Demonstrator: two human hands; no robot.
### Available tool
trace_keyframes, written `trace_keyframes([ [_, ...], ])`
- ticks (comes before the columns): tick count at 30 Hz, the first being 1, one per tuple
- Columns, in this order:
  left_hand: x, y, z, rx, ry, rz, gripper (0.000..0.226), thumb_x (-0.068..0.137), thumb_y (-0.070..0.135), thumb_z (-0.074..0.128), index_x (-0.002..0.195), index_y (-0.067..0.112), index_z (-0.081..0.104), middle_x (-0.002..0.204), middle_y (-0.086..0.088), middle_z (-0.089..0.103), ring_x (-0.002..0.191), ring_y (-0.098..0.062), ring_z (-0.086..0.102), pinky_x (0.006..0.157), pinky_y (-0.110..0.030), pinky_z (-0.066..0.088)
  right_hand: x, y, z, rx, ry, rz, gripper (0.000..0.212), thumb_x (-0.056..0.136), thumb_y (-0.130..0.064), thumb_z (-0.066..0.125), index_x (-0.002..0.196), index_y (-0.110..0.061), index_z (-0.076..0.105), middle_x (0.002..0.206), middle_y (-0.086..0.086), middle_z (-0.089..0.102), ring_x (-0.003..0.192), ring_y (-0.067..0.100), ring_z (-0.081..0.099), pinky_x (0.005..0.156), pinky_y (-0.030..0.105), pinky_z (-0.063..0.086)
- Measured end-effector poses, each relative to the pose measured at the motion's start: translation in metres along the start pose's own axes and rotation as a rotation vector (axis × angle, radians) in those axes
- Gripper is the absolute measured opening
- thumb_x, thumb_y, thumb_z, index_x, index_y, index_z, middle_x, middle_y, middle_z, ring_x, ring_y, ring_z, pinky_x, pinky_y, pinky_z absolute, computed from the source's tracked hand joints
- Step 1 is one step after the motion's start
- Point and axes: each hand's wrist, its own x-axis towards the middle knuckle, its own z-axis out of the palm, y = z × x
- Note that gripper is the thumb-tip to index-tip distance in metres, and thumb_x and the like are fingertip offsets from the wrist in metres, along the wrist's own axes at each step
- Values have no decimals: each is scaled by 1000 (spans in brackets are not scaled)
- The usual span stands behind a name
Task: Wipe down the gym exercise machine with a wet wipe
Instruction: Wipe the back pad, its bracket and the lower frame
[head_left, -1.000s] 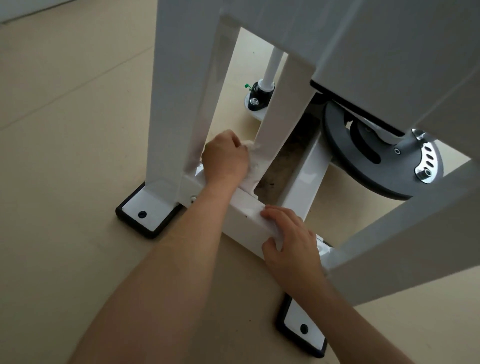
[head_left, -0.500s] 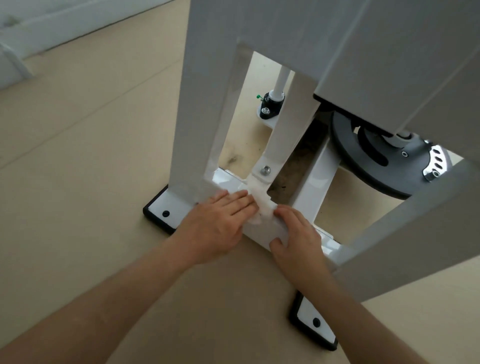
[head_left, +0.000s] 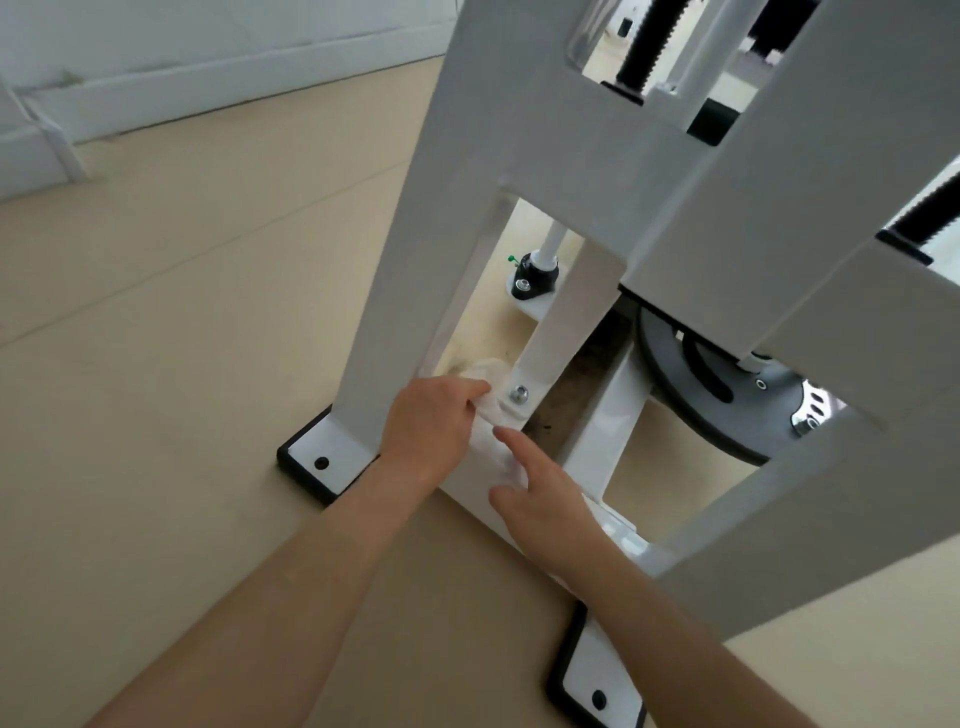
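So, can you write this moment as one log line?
step: wiping base bar; left hand: grips wet wipe near bolt; right hand: touches wet wipe

Beige floor (head_left: 182, 364), white baseboard (head_left: 208, 93) beyond.

Head view, close above machine base (head_left: 597, 447)

White machine frame (head_left: 483, 171), blk feet (head_left: 306, 480)
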Motion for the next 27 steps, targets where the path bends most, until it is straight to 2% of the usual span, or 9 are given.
trace_keyframes([
  [3,27,22,17,-259,-1,-219,29,90,10,58,115,15,71,112,-4,72,105,-20,65,88,-24,45,0,2,5,144,57,97,61,88,-10,54,143,-34,43,139,-12,49,118,8,51,98,28,44],
  [7,52,49,37,-378,-44,-373,15,85,22,64,95,17,74,95,-5,73,90,-24,65,68,-23,38,2,12,-14,427,158,250,39,91,-6,54,119,-31,60,116,-17,61,103,1,55,79,14,41],
  [10,65,55,40,-386,-50,-425,2,82,17,67,83,18,66,85,-1,67,77,-21,58,63,-24,36,11,19,-26,564,190,364,34,89,-6,56,113,-27,68,114,-11,66,105,8,59,91,28,51],
  [13,69,69,35,-560,-31,-504,22,75,12,72,72,21,51,76,5,58,73,-19,54,54,-25,39,15,16,-29,725,211,413,31,90,-2,55,105,-25,70,108,-6,71,105,13,64,91,35,56],
  [16,71,85,11,-1055,9,-537,24,68,3,80,70,19,62,76,-4,68,75,-25,64,68,-36,57,16,5,-36,882,241,373,29,91,3,53,105,-16,70,105,4,73,100,19,68,87,34,57],
  [19,73,99,-14,-1364,-9,-338,12,68,6,79,76,16,77,82,-12,73,86,-26,69,90,-41,55,17,-11,-52,1101,276,267,26,94,4,50,109,-8,68,102,10,74,93,23,72,78,33,56],
  [23,71,113,-22,-1136,38,-179,27,67,30,75,79,6,75,79,-28,64,67,-17,54,74,-33,51,18,-26,-64,1186,285,201,27,95,4,48,109,-6,69,102,10,74,96,25,71,78,33,56],
  [25,71,109,-16,-1001,120,-187,40,56,43,69,76,9,74,73,-24,63,62,-13,47,64,-29,45,17,-26,-63,1133,277,227,27,95,4,47,107,-7,70,101,10,75,97,25,71,74,31,56],
  [27,70,98,-8,-933,98,-195,25,60,35,75,75,14,74,69,-14,66,61,-12,50,66,-29,47,13,-22,-60,1061,282,268,27,95,5,47,105,-7,70,100,11,75,95,24,72,70,29,55],
])
